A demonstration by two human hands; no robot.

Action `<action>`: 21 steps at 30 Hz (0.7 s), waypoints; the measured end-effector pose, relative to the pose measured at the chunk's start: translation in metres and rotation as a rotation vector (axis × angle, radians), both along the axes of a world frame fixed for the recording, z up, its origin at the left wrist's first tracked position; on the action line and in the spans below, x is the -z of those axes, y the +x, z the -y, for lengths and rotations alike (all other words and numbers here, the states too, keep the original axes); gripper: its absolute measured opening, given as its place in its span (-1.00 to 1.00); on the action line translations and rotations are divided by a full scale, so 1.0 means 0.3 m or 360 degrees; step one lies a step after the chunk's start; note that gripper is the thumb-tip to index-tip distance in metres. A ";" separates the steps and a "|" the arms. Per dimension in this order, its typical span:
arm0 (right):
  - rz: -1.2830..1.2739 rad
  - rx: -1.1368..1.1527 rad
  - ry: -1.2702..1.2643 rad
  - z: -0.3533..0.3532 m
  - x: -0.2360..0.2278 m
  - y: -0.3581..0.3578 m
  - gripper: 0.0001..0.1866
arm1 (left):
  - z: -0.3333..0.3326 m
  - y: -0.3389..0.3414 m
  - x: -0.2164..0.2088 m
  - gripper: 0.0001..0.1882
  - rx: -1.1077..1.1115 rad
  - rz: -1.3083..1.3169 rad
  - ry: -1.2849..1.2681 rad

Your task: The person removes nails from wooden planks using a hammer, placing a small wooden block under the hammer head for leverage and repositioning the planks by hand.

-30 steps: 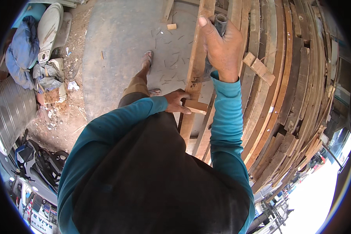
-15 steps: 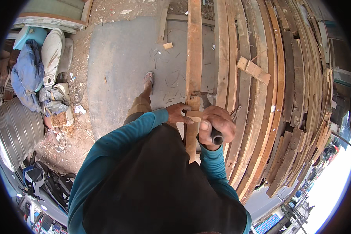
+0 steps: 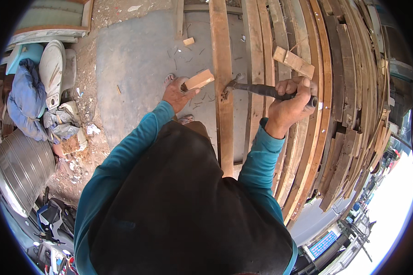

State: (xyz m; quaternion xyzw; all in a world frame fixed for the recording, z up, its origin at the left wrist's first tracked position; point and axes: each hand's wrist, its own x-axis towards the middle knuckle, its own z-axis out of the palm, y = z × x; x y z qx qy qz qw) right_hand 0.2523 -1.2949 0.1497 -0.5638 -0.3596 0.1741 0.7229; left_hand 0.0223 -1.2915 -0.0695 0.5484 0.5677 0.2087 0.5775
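Note:
My right hand (image 3: 291,103) is wrapped round the black grip of a hammer (image 3: 257,89), whose handle lies nearly level, pointing left. The metal head rests at a rough, dark gouged spot on a long wooden beam (image 3: 223,50), which runs away from me. On the beam's left side, my left hand (image 3: 176,94) grips a short wooden block (image 3: 201,79) between thumb and fingers, held up off the beam. The exact shape of the hammer's working end is too small to make out.
Long planks (image 3: 323,68) are stacked on the right, with a short nailed piece (image 3: 293,62) on top. Bent nails and a wood offcut (image 3: 188,41) lie on the grey sheet (image 3: 128,68). At left are a blue bundle (image 3: 26,98), a ribbed metal tank (image 3: 23,160) and a motorcycle (image 3: 55,215).
My left hand has lifted the wooden block off the beam and moved left. My right hand has swung right, bringing the hammer handle down level across the planks. My left foot has stepped back.

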 end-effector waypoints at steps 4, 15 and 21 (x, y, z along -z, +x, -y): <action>0.0050 -0.0347 0.0207 0.017 0.018 -0.009 -0.69 | -0.095 0.115 0.020 -0.46 0.0146 -0.0173 0.0538; 0.0225 -0.0419 0.0675 0.084 0.041 0.059 -0.67 | -0.130 0.199 0.033 -0.53 0.0270 -0.0247 0.0918; 0.0142 -0.0444 0.0654 0.141 0.079 0.005 -0.59 | -0.109 0.234 0.034 -0.52 0.0342 -0.0190 0.0743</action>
